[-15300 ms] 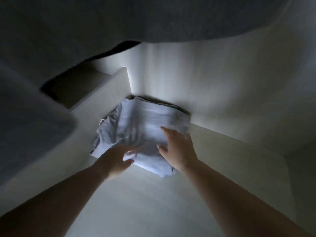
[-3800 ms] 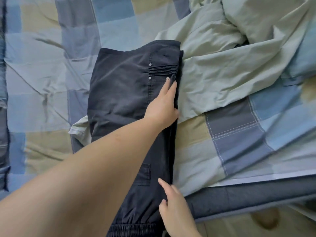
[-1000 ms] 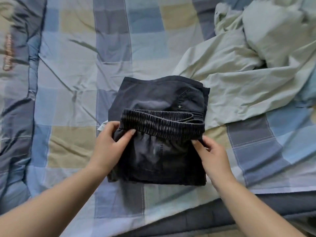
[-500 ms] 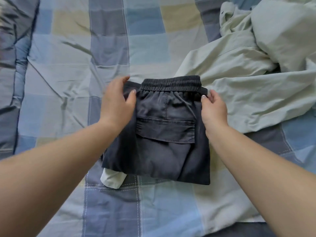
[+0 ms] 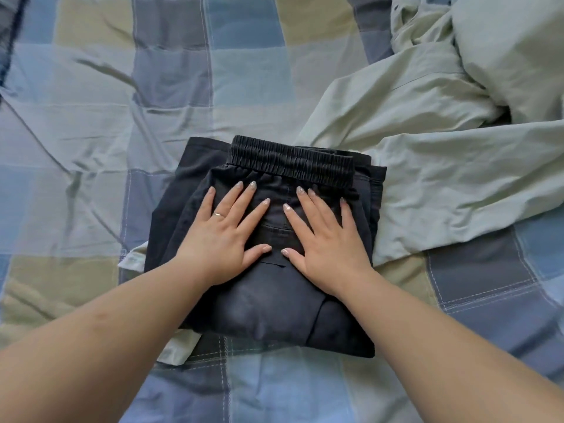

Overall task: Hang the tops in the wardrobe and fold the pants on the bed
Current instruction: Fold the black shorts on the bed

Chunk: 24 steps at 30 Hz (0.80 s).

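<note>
Dark navy pants (image 5: 268, 309) lie folded into a compact rectangle on the checked bed cover (image 5: 171, 96), the elastic waistband on top at the far edge. My left hand (image 5: 224, 236) rests flat on the left half of the fold, fingers spread, a ring on one finger. My right hand (image 5: 325, 239) lies flat on the right half, fingers apart too. Both palms press down on the cloth without gripping it. A pale green garment (image 5: 433, 166) is bunched to the right, and a corner of pale fabric (image 5: 177, 349) pokes out from under the pants.
The bed cover has blue, grey and tan squares with wrinkles across its left side. The pale green heap fills the upper right corner. A dark quilted edge shows at the far upper left.
My hands let go of the pants' far corners and moved onto the top of the fold, now lying flat. The folded pants stay where they were.
</note>
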Each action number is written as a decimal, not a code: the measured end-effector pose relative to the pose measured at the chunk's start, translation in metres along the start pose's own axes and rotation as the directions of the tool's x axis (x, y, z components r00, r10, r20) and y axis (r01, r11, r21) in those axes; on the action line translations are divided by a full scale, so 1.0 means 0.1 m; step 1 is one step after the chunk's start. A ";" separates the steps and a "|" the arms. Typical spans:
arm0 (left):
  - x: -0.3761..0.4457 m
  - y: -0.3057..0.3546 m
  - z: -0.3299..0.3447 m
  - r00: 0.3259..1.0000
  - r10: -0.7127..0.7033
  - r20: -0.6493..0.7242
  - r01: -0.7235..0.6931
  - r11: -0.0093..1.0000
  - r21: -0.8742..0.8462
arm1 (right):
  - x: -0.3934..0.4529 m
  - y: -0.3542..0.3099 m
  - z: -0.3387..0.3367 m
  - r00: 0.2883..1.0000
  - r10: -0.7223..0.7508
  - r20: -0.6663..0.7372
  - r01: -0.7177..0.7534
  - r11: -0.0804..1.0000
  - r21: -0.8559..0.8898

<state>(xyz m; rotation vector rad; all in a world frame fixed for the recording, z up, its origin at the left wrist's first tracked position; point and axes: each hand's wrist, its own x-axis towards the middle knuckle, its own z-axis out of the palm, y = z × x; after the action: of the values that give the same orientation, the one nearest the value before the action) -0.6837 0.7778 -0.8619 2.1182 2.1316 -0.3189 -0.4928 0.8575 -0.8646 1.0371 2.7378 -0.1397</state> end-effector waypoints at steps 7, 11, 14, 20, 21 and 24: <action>-0.15 -0.17 0.11 0.992 -0.121 0.037 0.123 0.990 -0.066 | -0.19 0.28 0.02 0.994 0.077 0.079 -0.077 0.997 -0.003; -0.39 -0.34 -0.01 0.978 -0.187 -0.092 0.137 0.909 -0.394 | -0.32 0.46 -0.21 0.998 -0.019 -0.054 0.029 0.981 0.189; -0.63 -0.61 -0.02 0.931 -0.356 -0.081 0.259 0.800 -0.541 | -0.50 0.65 -0.31 0.977 0.164 -0.135 -0.100 0.916 0.389; -0.58 -0.70 -0.06 0.879 -0.450 0.154 0.446 0.667 -0.597 | -0.57 0.71 -0.25 0.934 0.273 0.229 -0.355 0.673 0.648; -0.54 -0.69 -0.08 0.884 -0.440 0.160 0.441 0.669 -0.598 | -0.55 0.68 -0.23 0.938 0.263 0.227 -0.346 0.652 0.675; -0.45 -0.68 -0.14 0.910 -0.385 0.156 0.396 0.689 -0.607 | -0.51 0.60 -0.19 0.929 0.294 0.226 -0.363 0.594 0.718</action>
<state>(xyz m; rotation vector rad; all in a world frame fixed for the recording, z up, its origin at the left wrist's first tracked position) -0.7496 0.7375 -0.8336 1.2733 2.2369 0.3204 -0.4190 0.8729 -0.8357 1.6562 2.3292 -1.3206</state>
